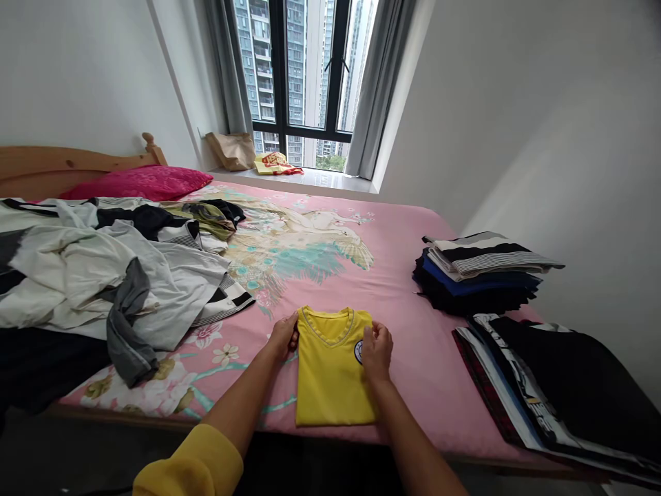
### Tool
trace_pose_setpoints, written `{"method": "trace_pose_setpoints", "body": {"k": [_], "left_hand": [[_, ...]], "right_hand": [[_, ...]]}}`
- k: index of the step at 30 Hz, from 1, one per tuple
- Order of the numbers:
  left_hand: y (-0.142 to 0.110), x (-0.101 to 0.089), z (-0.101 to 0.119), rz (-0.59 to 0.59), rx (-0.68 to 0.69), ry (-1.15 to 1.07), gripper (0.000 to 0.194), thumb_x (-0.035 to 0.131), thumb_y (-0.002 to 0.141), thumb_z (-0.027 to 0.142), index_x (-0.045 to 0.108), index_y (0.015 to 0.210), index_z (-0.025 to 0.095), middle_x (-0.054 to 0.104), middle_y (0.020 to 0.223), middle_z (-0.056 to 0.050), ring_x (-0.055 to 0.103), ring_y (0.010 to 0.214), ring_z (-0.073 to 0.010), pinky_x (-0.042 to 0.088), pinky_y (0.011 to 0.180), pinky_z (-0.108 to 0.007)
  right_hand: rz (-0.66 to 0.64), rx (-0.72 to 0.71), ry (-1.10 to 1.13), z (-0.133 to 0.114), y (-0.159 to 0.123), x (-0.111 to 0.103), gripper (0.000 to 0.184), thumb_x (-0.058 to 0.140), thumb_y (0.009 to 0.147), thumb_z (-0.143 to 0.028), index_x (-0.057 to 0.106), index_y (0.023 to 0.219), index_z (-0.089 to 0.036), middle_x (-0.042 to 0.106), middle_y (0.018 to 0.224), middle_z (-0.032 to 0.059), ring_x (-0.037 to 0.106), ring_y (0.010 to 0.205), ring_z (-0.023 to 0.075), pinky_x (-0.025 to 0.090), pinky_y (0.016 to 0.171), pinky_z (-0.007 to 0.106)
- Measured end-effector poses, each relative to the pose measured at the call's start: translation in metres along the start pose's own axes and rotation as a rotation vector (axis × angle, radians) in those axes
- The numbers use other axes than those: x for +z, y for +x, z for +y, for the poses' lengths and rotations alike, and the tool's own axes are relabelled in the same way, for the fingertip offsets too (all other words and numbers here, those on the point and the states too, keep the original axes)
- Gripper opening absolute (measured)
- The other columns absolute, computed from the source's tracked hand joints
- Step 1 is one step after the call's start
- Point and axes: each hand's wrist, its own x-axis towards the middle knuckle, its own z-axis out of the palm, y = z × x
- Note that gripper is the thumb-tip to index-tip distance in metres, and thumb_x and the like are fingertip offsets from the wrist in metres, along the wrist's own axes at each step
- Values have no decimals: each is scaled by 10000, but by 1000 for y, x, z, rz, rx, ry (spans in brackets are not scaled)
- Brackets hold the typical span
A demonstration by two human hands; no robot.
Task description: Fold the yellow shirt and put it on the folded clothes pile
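Observation:
A yellow V-neck T-shirt (330,379) lies folded into a neat rectangle near the front edge of the bed, its collar facing away from me. A round dark-and-white badge shows on its right chest, partly covered by my fingers. My left hand (284,336) has its fingers curled at the shirt's upper left corner, gripping the edge. At the upper right side, my right hand (378,350) pinches the shirt's edge between thumb and fingers, beside the badge.
A loose heap of clothes (103,275) covers the bed's left side. Two folded stacks, one striped on top (490,251) and one black on top (573,372), stand at the right. Behind are a red pillow (144,181), a paper bag (232,150) and the pink bedsheet (403,234).

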Motion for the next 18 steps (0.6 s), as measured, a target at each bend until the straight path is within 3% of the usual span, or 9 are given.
{"method": "trace_pose_setpoints", "body": {"k": [2, 5, 12, 15, 18], "left_hand": [[0, -1, 0, -12, 18, 10, 468, 578, 666, 632, 360, 628, 220, 338, 346, 102, 236, 269, -46, 156, 310, -181], [0, 0, -1, 0, 46, 34, 473, 587, 659, 636, 367, 631, 219, 339, 352, 105, 239, 269, -45, 156, 308, -180], [2, 9, -5, 149, 111, 135, 402, 529, 735, 576, 399, 617, 215, 333, 322, 95, 255, 247, -61, 170, 296, -198], [-3, 12, -2, 188, 129, 170, 377, 466, 780, 562, 404, 649, 215, 355, 340, 91, 282, 260, -69, 204, 306, -197], [-18, 11, -1, 216, 150, 220, 355, 434, 804, 551, 435, 714, 207, 447, 420, 73, 325, 283, -70, 230, 321, -195]], "right_hand": [[-120, 139, -69, 6, 25, -4, 421, 412, 829, -505, 584, 989, -157, 646, 949, 116, 580, 888, 239, 427, 762, 331], [-272, 189, -176, 14, 49, -6, 396, 416, 816, -542, 614, 813, -198, 667, 811, 69, 580, 740, 213, 386, 635, 294], [-195, 174, -186, 29, 57, -4, 371, 389, 832, -490, 598, 800, -185, 658, 815, 90, 566, 740, 215, 373, 636, 295], [-128, 169, -153, 24, 51, -7, 360, 378, 840, -460, 574, 939, -174, 637, 953, 101, 569, 858, 224, 411, 715, 305], [-39, -43, -97, 14, 33, -10, 365, 367, 851, -409, 537, 1052, -156, 580, 1091, 116, 512, 1043, 225, 397, 883, 334]]}}
